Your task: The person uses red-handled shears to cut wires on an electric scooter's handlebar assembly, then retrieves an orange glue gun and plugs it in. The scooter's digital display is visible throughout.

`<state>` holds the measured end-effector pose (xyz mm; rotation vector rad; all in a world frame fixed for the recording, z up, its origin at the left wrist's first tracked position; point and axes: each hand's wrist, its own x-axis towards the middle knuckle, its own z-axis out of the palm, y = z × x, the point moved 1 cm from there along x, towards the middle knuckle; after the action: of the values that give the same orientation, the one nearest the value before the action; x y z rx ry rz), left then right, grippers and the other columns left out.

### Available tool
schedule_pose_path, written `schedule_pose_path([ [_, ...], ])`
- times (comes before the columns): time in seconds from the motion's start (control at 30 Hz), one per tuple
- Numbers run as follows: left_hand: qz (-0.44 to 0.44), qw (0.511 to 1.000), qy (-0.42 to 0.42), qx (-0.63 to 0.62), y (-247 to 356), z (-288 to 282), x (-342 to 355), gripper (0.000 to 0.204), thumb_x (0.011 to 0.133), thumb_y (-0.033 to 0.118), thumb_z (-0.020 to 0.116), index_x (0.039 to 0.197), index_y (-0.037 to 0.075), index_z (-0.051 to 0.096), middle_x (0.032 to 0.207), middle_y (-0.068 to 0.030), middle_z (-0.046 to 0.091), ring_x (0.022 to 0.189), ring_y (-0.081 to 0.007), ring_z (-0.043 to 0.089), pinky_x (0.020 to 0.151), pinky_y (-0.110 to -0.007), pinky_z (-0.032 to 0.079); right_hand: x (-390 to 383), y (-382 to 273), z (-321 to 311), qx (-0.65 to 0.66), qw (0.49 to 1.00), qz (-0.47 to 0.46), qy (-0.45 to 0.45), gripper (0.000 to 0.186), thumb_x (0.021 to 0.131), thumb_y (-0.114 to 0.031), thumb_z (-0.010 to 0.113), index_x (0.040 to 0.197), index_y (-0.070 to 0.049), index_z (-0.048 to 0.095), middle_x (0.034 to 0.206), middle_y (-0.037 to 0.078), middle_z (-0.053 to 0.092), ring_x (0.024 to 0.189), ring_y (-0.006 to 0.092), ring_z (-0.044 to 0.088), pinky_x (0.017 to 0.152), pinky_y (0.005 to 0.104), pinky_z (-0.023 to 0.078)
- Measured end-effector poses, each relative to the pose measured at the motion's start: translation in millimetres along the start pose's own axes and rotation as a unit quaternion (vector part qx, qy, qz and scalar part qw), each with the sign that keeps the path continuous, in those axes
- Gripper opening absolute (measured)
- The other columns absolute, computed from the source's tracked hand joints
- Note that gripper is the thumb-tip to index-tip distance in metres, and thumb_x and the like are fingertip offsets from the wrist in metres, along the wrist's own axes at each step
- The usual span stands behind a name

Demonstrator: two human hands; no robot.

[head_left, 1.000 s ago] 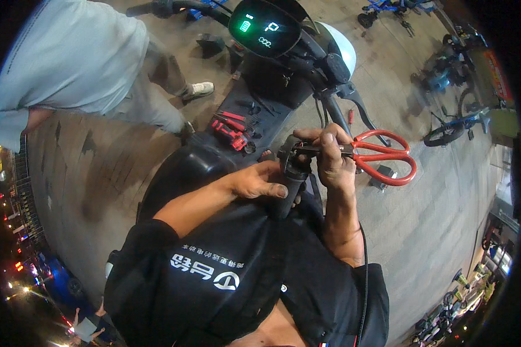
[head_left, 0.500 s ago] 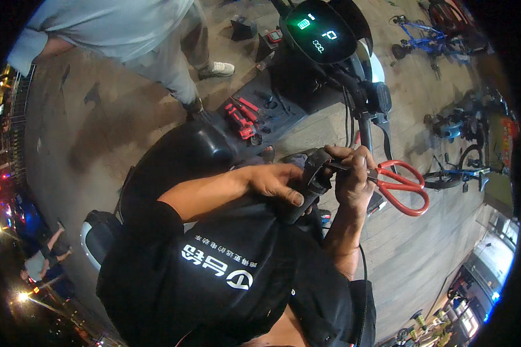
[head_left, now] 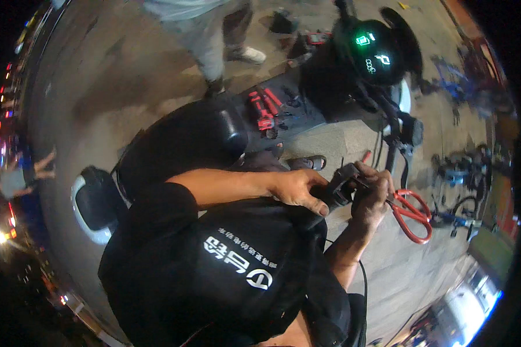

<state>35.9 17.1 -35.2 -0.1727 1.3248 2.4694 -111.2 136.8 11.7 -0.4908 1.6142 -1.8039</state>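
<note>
My left hand (head_left: 301, 189) is closed round a black part with a ring-like, open end (head_left: 342, 184), held in front of my dark shirt. What the part belongs to cannot be made out. My right hand (head_left: 375, 199) grips a pair of scissors with red loop handles (head_left: 402, 225), which stick out to the right past my palm. The blades are mostly hidden by my fingers and point toward the black part. My right fingertips are close against its open end.
An electric scooter stands ahead, with a black seat (head_left: 185, 136), a lit display (head_left: 376, 55) and red-and-black tools (head_left: 263, 110) on its footboard (head_left: 309, 115). Another person (head_left: 200, 40) stands beyond it. Parked bikes (head_left: 460, 217) line the right side.
The view has shifted, so the scooter and both hands sit further right. The black part has turned a little between my hands. The scissors stay in my right hand.
</note>
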Motion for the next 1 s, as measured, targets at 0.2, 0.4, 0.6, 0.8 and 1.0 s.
schedule_pose_path([
  [0.2,0.027,0.996,0.042,-0.071,-30.3,20.9,2.4,0.061,0.077,0.036,0.079,0.116,-0.006,0.056,0.102,-0.0071,0.062,0.097,-0.0154,0.055,0.085,-0.031,0.045,0.6,7.9,-20.8,-0.095,0.995,-0.033,-0.012,0.043,0.095,-0.044,0.048,0.078,-0.004,0.045,0.089,0.021,0.068,0.069,0.0227,0.063,0.070,0.0337,0.052],
  [0.4,0.022,0.999,-0.005,0.048,-25.4,20.2,13.4,0.066,0.081,0.043,0.072,0.124,-0.004,0.054,0.115,-0.0122,0.062,0.108,-0.0197,0.055,0.094,-0.034,0.043,8.9,-12.6,-10.1,-0.038,0.993,-0.025,-0.113,0.041,0.096,-0.037,0.048,0.079,0.001,0.054,0.090,0.019,0.069,0.074,0.0186,0.064,0.074,0.0318,0.051],
  [0.6,-0.010,0.963,0.127,0.238,45.8,-35.7,-9.0,0.048,0.083,0.014,0.071,0.125,0.000,0.054,0.118,-0.0099,0.062,0.111,-0.0199,0.056,0.097,-0.038,0.044,12.3,-7.9,-17.6,-0.022,0.991,-0.001,-0.136,0.042,0.095,-0.039,0.052,0.080,0.000,0.053,0.093,0.020,0.069,0.073,0.0195,0.064,0.069,0.0328,0.052],
  [0.8,0.118,0.434,0.515,0.730,234.6,-187.8,-4.6,0.082,0.073,0.018,0.075,0.144,0.012,0.033,0.147,-0.0153,0.036,0.132,-0.0356,0.039,0.108,-0.044,0.035,14.2,-0.7,-10.7,0.042,0.991,0.007,-0.127,0.042,0.094,-0.042,0.054,0.079,-0.002,0.050,0.090,0.021,0.068,0.065,0.0210,0.064,0.058,0.0321,0.051],
  [1.0,-0.040,0.383,0.402,0.831,349.0,-248.3,28.4,0.100,0.069,0.005,0.068,0.151,0.021,0.013,0.157,-0.0042,0.016,0.141,-0.0373,0.022,0.112,-0.054,0.024,13.2,-18.5,0.7,0.009,0.996,-0.029,-0.090,0.040,0.097,-0.035,0.049,0.078,0.000,0.053,0.092,0.020,0.069,0.077,0.0229,0.068,0.072,0.0339,0.055],
])
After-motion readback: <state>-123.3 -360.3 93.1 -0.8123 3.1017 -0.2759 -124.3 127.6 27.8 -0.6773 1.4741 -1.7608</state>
